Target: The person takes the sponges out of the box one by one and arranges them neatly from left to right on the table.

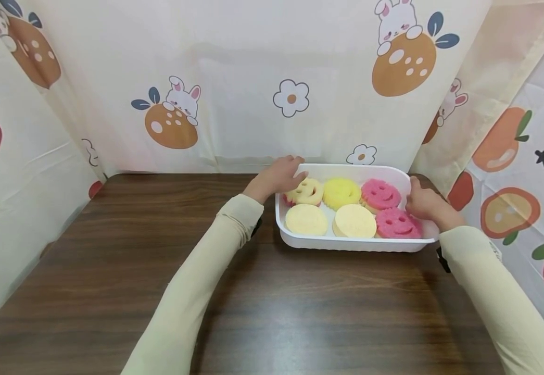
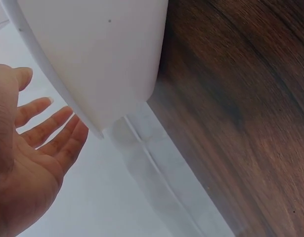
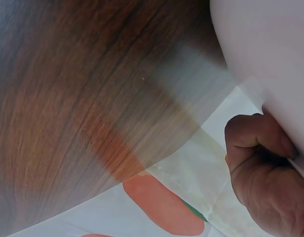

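Standing at the far right of the wooden table (image 1: 112, 271), the white tray (image 1: 346, 244) is held at its right rim by the right hand (image 1: 425, 204), fingers apparently curled under the edge. The left hand (image 1: 278, 177) is seen beside the left corner, fingers straight and released. Six round sponges (image 1: 353, 221) are contained.

This looks like a small staged booth rather than a lived-in room. A dark wooden table (image 1: 112, 250) is boxed in on three sides by a cream cloth (image 1: 243, 62) printed with rabbits, oranges and flowers, hanging right down to the tabletop's edges.
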`<state>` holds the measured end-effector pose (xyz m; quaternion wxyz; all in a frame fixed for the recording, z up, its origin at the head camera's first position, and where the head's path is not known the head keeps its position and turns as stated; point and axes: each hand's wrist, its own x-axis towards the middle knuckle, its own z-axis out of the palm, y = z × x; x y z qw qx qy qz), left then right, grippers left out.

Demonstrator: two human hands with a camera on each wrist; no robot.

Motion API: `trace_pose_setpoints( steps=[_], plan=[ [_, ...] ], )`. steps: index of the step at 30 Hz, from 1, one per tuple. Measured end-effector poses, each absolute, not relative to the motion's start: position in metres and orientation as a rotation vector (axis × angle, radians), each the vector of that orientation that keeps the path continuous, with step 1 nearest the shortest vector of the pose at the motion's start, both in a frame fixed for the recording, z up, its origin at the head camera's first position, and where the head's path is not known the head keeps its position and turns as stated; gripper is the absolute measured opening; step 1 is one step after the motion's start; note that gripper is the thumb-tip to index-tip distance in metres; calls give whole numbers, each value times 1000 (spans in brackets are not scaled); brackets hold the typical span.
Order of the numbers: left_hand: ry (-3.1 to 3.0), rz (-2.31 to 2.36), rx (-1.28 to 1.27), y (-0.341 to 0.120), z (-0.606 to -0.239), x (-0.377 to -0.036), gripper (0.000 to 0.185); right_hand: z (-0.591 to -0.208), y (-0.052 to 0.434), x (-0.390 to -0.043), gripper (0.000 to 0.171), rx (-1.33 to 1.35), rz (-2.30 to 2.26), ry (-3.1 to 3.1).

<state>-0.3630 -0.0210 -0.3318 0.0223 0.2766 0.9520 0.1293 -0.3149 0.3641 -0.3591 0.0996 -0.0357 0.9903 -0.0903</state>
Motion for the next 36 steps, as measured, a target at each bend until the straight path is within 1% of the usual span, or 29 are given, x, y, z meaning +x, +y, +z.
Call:
trace_pose_setpoints(
  steps=[14,20,27,36],
  plan=[
    [2926,376,901,-9,-336,-361,56,-357,364,-312,77,-59,-293,2902],
    [2915,373,881,-5,-339,-360,57,-356,364,-312,79,-50,-314,2887],
    [2907,334,877,0,-345,-363,58,-356,365,-312,75,-71,-287,2916],
    [2917,345,887,3,-357,-367,58,-357,365,-313,75,-63,-295,2923]
  ],
)
